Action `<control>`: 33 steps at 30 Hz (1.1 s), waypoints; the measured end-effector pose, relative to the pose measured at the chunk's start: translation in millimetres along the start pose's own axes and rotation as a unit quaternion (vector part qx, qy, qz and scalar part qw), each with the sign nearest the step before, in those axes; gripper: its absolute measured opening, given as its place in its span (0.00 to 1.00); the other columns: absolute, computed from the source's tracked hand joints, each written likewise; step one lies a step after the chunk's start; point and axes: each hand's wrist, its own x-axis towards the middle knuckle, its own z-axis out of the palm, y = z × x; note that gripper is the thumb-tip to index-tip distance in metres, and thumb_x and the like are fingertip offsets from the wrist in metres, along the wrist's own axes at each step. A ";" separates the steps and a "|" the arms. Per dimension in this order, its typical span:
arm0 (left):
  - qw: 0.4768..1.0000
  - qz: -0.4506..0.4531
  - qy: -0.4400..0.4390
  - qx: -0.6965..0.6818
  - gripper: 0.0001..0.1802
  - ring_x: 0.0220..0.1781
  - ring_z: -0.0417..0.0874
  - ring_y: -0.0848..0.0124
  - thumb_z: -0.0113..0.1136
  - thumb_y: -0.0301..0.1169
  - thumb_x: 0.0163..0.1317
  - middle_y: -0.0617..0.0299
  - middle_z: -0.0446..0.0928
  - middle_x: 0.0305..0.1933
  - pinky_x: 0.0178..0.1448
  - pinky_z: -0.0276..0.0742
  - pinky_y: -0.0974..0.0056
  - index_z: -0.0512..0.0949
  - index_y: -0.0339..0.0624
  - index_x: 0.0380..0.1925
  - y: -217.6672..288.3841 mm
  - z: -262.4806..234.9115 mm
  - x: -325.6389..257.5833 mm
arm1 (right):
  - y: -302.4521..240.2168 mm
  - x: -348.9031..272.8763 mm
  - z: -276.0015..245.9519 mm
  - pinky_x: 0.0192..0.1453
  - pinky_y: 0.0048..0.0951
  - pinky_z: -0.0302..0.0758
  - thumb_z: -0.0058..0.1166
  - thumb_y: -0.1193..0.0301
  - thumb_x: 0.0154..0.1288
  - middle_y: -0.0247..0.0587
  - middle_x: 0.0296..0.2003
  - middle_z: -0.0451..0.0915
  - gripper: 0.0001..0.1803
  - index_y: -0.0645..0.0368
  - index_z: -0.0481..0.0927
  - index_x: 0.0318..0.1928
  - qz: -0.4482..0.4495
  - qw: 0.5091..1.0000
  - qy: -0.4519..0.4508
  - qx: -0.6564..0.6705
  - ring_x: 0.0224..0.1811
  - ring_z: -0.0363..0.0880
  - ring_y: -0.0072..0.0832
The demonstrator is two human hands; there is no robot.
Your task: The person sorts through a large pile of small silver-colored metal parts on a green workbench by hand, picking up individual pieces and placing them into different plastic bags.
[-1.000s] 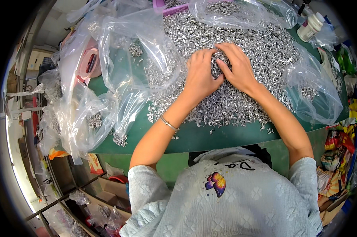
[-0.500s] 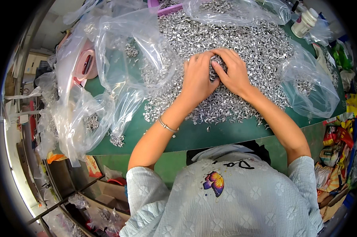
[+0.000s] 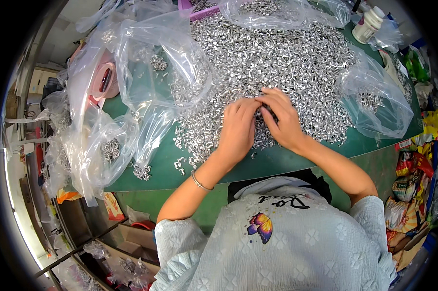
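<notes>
A wide heap of small curved, silvery metal pieces (image 3: 296,53) covers much of the green tabletop (image 3: 146,183). My left hand (image 3: 239,128) and my right hand (image 3: 283,122) rest low over its near part, fingertips nearly meeting. On the left hand the fingers bend down close together, and its thumb is hidden. The right hand is curled, its thumb a little apart from the forefinger, with a dark gap between them. Whatever lies inside the fingers is hidden. Loose pieces show just below and between the two hands.
Clear plastic bags (image 3: 156,72) holding some pieces lie at the left, another bag (image 3: 381,106) at the right. A pink container (image 3: 105,82) stands far left, a purple basket (image 3: 204,13) at the back. Toward the far right is a white bottle (image 3: 368,25). Colourful packets (image 3: 413,169) sit beside the table.
Both hands have come down toward the near table edge. The handful of metal pieces seen cupped between them is no longer visible there. More loose pieces lie near my left wrist.
</notes>
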 end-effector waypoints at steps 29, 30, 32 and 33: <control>0.992 -0.086 -0.020 0.094 0.14 0.61 0.62 0.46 0.56 0.18 0.51 0.50 0.65 0.57 0.63 0.60 0.49 0.73 0.38 0.40 14.2 -4.2 -52.9 | 0.7 -50.3 -51.7 0.63 0.47 0.57 0.57 0.70 0.53 0.41 0.56 0.68 0.15 0.55 0.76 0.43 -0.052 0.959 -0.235 -0.148 0.62 0.62 0.40; 0.992 -0.096 -0.008 0.081 0.14 0.60 0.63 0.47 0.57 0.18 0.50 0.50 0.65 0.56 0.62 0.61 0.50 0.73 0.38 0.39 11.7 -3.1 -58.5 | 1.7 -53.2 -55.8 0.63 0.47 0.57 0.57 0.70 0.53 0.41 0.56 0.68 0.15 0.55 0.76 0.43 -0.054 0.960 -0.225 -0.160 0.62 0.62 0.39; 0.990 -0.112 0.011 0.080 0.15 0.58 0.64 0.47 0.57 0.18 0.50 0.49 0.65 0.54 0.60 0.62 0.49 0.73 0.38 0.40 10.1 -4.2 -63.6 | 0.4 -55.2 -62.9 0.62 0.47 0.58 0.58 0.72 0.52 0.39 0.53 0.71 0.13 0.56 0.76 0.41 -0.042 0.967 -0.189 -0.164 0.60 0.64 0.40; 0.989 -0.120 0.021 0.079 0.16 0.57 0.64 0.47 0.57 0.18 0.49 0.49 0.65 0.54 0.59 0.63 0.49 0.72 0.38 0.40 9.9 -4.6 -65.2 | 2.1 -56.2 -65.5 0.61 0.47 0.59 0.58 0.73 0.52 0.40 0.51 0.72 0.12 0.56 0.77 0.40 -0.029 0.975 -0.158 -0.152 0.59 0.65 0.40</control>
